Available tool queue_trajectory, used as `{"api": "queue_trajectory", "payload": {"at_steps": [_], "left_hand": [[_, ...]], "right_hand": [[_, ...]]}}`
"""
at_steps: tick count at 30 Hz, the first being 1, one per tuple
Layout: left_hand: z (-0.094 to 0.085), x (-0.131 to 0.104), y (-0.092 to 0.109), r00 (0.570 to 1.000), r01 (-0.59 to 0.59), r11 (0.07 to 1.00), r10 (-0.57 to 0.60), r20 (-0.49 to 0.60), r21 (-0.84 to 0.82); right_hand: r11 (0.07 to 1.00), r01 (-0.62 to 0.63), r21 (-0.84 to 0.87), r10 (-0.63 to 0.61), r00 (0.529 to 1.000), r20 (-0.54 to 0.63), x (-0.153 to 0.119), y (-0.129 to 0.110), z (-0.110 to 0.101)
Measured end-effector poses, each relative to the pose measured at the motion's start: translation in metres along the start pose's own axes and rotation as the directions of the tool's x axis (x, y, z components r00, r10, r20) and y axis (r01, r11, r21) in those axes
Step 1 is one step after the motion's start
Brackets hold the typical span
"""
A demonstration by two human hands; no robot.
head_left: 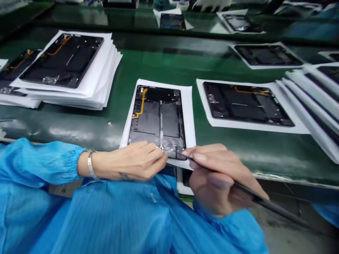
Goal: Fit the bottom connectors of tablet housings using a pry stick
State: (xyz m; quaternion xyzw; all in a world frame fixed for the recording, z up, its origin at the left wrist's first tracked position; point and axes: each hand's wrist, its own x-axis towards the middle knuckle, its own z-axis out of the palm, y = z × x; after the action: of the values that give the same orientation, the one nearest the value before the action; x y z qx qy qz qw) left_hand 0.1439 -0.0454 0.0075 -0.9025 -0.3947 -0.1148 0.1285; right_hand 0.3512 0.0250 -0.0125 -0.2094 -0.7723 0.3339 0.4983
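Lying on a white sheet (189, 123) on the bench (156, 67), the black tablet shell (148, 125) has the left hand (140, 160) at its near edge, knuckles up, fingers curled, any grip hidden; the right hand (222, 176) clamps a dark slim tool (275, 207) pen-like, tip over the shell; 2 blue sleeves (59, 164) behind

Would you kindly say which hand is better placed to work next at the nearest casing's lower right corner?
Probably the right hand: it holds a dark tool, tip near that corner of the casing. The left hand is farther left, at the casing's lower edge.
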Motion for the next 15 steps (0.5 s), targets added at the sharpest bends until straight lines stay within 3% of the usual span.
{"api": "queue_trajectory", "payload": {"at_steps": [3, 5, 7, 10, 15], "left_hand": [[-0.017, -0.026, -0.022, 0.967, 0.243, 0.970, -0.242, -0.074, 0.000], [-0.029, -0.045, -0.036, 0.917, 0.389, 0.920, -0.392, -0.068, -0.058], [-0.034, -0.060, -0.042, 0.892, 0.442, 0.876, -0.451, -0.004, -0.195], [-0.026, -0.070, -0.041, 0.910, 0.410, 0.833, -0.402, 0.102, -0.373], [-0.006, -0.061, -0.038, 0.948, 0.315, 0.856, -0.266, 0.175, -0.410]], "right_hand": [[0.998, 0.055, -0.006, -0.055, 0.989, -0.135, 0.001, -0.001, 0.013], [0.999, 0.015, -0.050, -0.020, 0.995, -0.102, 0.003, -0.003, 0.018], [0.997, 0.000, -0.072, -0.002, 0.999, -0.038, 0.004, -0.005, 0.023], [0.999, 0.038, -0.020, -0.038, 0.999, 0.013, 0.008, -0.007, 0.031], [1.000, 0.004, 0.022, -0.006, 0.996, 0.094, 0.013, -0.006, 0.043]]}}
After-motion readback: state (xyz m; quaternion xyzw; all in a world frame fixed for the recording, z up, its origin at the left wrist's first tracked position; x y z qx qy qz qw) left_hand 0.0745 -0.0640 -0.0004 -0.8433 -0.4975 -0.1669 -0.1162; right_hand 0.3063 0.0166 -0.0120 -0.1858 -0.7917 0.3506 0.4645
